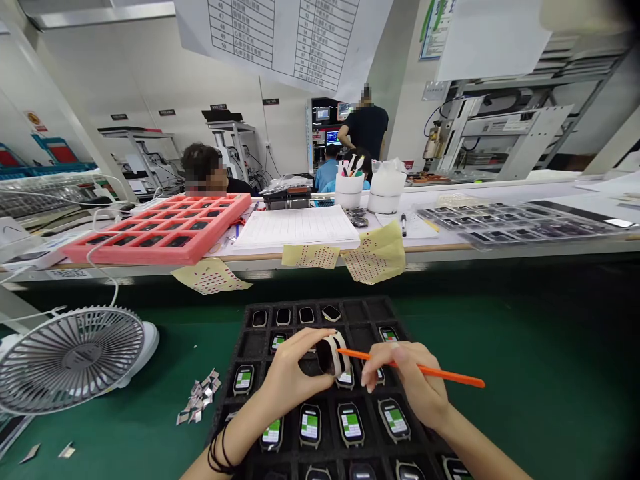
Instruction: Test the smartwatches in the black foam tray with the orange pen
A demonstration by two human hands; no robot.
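Between the thumb and fingers of my left hand (pixel 295 367) is a smartwatch case (pixel 330 355), turned on its side above the tray. My right hand (pixel 413 377) grips a thin orange stick (pixel 450 377), whose tip meets the side of that watch case. Beneath both hands lies a black foam tray (pixel 253 345) divided into compartments. Several watch cases sit in it, many with lit green and white screens, such as this watch (pixel 351 423). The back row holds watches with dark screens, including one dark watch (pixel 283 317).
A grey fan (pixel 83 357) stands at the left, with small silvery scraps (pixel 200 398) near it on the green mat. On the raised shelf are a pink foam tray (pixel 170 230), paper sheets (pixel 300 227), a cup of pens (pixel 349 190) and clear trays (pixel 525 223). People sit and stand beyond.
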